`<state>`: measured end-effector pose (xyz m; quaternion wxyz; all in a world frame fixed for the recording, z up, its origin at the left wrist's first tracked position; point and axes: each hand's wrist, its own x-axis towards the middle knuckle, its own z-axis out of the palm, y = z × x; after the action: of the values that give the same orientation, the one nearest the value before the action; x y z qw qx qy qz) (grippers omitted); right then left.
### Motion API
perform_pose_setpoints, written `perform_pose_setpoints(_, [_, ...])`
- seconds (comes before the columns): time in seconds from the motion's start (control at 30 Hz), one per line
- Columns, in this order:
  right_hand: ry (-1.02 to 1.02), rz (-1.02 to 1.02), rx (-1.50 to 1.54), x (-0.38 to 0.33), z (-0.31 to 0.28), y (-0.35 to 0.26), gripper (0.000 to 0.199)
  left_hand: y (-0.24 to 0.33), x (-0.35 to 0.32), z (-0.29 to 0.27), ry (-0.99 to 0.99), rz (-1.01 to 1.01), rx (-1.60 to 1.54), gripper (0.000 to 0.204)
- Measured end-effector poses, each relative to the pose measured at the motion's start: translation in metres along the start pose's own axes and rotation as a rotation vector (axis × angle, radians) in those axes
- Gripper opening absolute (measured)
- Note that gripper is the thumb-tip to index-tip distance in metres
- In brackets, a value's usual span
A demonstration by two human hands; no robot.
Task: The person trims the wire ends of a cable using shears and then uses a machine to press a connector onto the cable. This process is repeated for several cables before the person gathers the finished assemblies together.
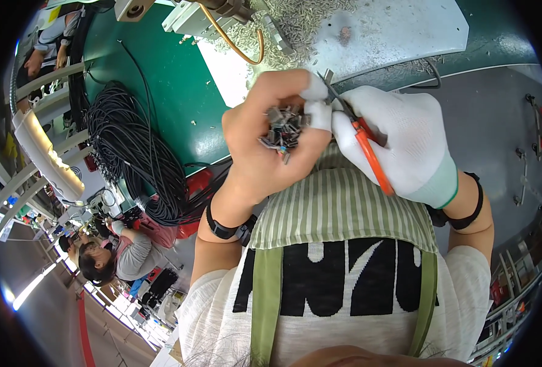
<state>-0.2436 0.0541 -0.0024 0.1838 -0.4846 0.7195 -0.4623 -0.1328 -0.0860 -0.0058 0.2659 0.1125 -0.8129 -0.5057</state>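
Cupped in my left hand [252,131] lies a bunch of small dark metal pieces [285,127], with a bit of blue and yellow among them. White covers sit on this hand's thumb and forefinger tips, which press together beside the tool's tip. My right hand [399,131], in a white knit glove with a green cuff, is closed around an orange-handled hand tool [371,156] with slim dark jaws, like snips or pliers. Near the jaws' tip shows a small grey metal piece [328,76]; whether the jaws grip it I cannot tell.
Many small silvery pieces [295,30] lie heaped on a white board [399,37] beyond my hands. A machine part with a copper-coloured tube [231,46] stands above it. On the green table [179,55], a large black cable coil [133,150] lies left. Other people work at far left.
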Motion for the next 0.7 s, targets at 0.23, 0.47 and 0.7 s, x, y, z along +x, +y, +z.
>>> perform_pose_setpoints(0.23, [-0.013,-0.003,-0.007,0.003,0.009,0.004,0.011,0.006,-0.002,-0.007,0.033,-0.329,-0.171,0.015])
perform_pose_setpoints(0.47, [0.041,-0.023,-0.154,0.007,0.019,0.012,0.015,0.001,-0.004,-0.005,0.058,-0.325,-0.039,0.012])
perform_pose_setpoints(0.7, [-0.250,0.260,0.352,0.008,0.016,0.016,0.026,-0.011,-0.004,-0.017,0.005,-0.674,-0.400,0.013])
